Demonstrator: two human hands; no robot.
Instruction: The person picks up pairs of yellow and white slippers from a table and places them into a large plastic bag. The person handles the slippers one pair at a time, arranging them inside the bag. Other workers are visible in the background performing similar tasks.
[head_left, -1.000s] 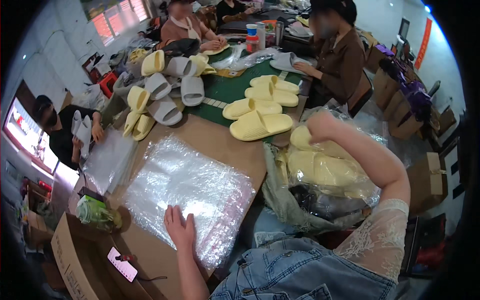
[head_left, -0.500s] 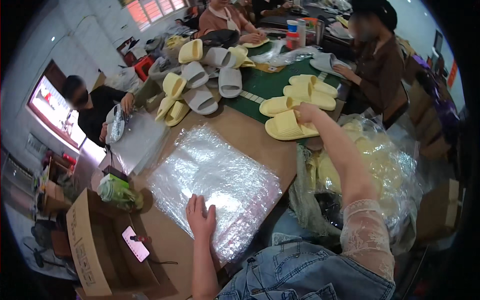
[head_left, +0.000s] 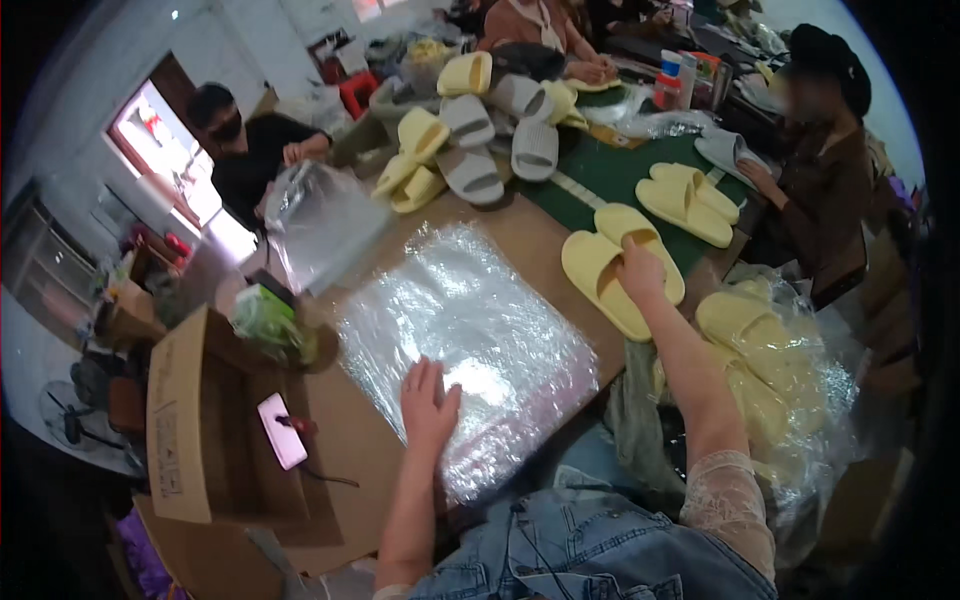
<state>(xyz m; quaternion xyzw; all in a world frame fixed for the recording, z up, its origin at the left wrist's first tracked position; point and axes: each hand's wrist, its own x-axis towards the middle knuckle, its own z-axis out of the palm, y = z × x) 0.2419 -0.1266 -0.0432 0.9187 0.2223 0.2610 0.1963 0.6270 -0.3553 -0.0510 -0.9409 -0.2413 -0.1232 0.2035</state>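
Two pale yellow foam slippers [head_left: 620,265] lie side by side right of centre, half on the brown surface [head_left: 520,235], half on its green mat [head_left: 610,175]. The right hand [head_left: 640,270] rests on the pair, fingers curled over the inner edges, gripping them. At centre lies one flat stack of clear, crinkled plastic bags [head_left: 460,340], roughly rectangular, its near edge overhanging the surface's lower rim. The left hand [head_left: 428,400] presses flat on it, fingers spread open. In the upper frame, a second yellow pair [head_left: 690,200] lies on the mat and a heap of grey and yellow slippers [head_left: 470,140] crowds the top. An open cardboard box [head_left: 210,420] stands lower left, and a clear sack of yellow slippers [head_left: 770,370] hangs lower right.
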